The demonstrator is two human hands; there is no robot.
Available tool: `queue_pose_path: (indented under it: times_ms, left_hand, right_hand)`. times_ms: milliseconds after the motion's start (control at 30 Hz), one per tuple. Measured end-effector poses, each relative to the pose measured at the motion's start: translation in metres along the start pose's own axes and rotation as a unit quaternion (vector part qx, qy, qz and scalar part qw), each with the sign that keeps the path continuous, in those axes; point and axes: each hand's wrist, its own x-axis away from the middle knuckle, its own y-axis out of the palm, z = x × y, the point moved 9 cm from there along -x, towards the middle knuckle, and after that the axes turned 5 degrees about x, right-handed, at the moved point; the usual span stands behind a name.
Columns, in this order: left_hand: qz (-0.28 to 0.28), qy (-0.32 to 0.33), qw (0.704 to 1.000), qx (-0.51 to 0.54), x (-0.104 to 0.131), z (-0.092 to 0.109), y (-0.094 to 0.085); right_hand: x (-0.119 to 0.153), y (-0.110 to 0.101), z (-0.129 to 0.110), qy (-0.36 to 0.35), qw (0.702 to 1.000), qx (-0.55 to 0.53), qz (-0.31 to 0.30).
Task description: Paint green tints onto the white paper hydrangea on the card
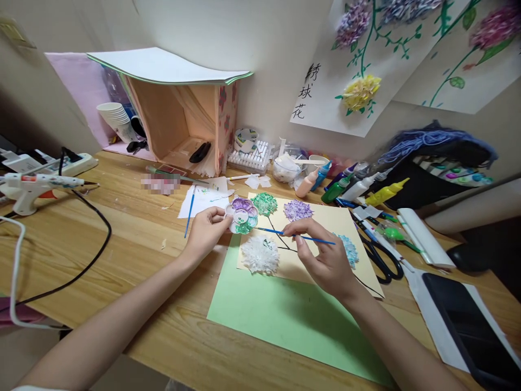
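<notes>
Between the fingers and thumb of my left hand [209,231] is a small flower-shaped paint palette [241,216] with purple and green paint in its wells. My right hand [321,255] pinches a thin blue paintbrush [313,238], its tip at the palette's right edge. Below the palette lies a white fluffy paper flower [260,254] with a few green marks. Green [264,203], purple [297,209] and light-blue flowers [350,251] sit on the same cream sheet [303,269], joined by dark drawn stems. My right hand partly covers that sheet.
A green sheet [293,315] lies underneath. To the right are black scissors [385,260] and a phone [468,320]. Paint bottles [336,187] stand behind. At left are a glue gun [36,187] and a black cable [108,233]. A second brush [189,212] rests on white paper [207,198].
</notes>
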Motion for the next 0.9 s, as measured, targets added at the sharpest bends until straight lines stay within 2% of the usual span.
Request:
queue_pose_path:
  times_ms: [400, 567, 633, 700, 800, 900]
  left_hand:
    - [-0.009, 0.003, 1.000, 0.002, -0.001, -0.005, 0.002]
    - [-0.002, 0.000, 1.000, 0.001, -0.001, -0.002, 0.000]
    - [0.005, 0.000, 1.000, -0.002, -0.001, 0.000, -0.001]
    - [0.012, -0.004, 1.000, -0.005, 0.000, 0.003, -0.002]
    - [0.022, -0.015, 1.000, -0.009, 0.002, 0.005, -0.002]
    - [0.029, -0.021, 0.999, -0.010, 0.003, 0.006, -0.001]
  right_hand:
    - [0.000, 0.000, 0.004, 0.019, 1.000, -0.003, 0.002]
    - [0.001, -0.021, 0.016, 0.055, 0.993, -0.072, 0.075]
    - [0.001, -0.035, 0.023, 0.068, 0.987, -0.076, 0.121]
    - [0.000, -0.043, 0.031, 0.090, 0.984, -0.073, 0.139]
    - [-0.004, -0.038, 0.039, 0.115, 0.987, -0.045, 0.099]
    - [-0.005, -0.029, 0.039, 0.109, 0.991, -0.037, 0.071]
